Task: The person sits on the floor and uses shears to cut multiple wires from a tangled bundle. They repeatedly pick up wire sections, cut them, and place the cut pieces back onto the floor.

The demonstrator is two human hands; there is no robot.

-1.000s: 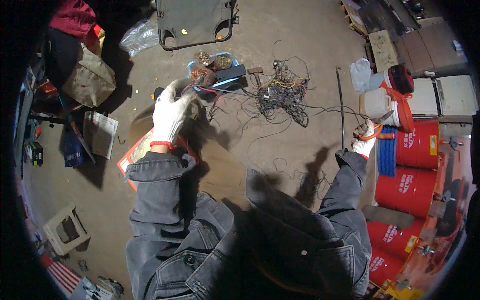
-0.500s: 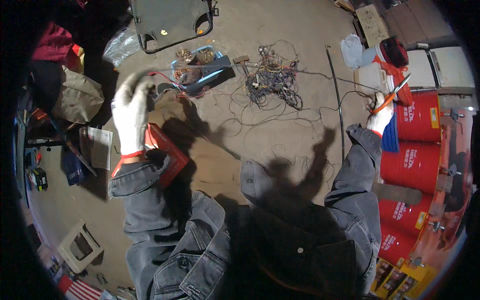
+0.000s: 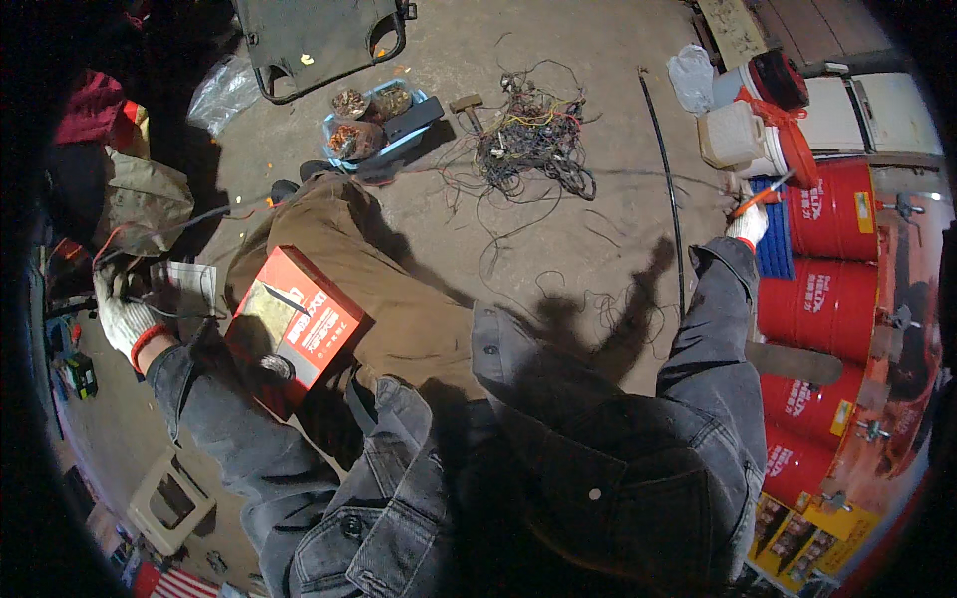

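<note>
At the far left, my left hand (image 3: 127,317), in a white knit glove with a red cuff, is closed on wires (image 3: 199,219). Dark and red strands curve up from its fingers. Out to the right, my gloved right hand (image 3: 748,221) grips orange-handled scissors (image 3: 755,202), their blades pointing up and right. A thin wire by that hand is blurred. Between the hands, beyond my legs, a tangled heap of wires (image 3: 538,145) lies on the floor. A red box (image 3: 317,334) rests on my leg, with a dark slim piece and a small coil on it.
A blue tray (image 3: 404,154) with bags of scraps stands by a hammer (image 3: 466,103). A dark rod (image 3: 663,149) lies on the floor. Red drums (image 3: 832,214) and white containers (image 3: 733,137) line the right. A folding chair (image 3: 324,40) is at the top, a plastic stool (image 3: 150,498) lower left.
My left hand has swung out left and down with the wires, away from the heap. My right hand stays far right with the scissors, now lower. The red box has come into fuller view.
</note>
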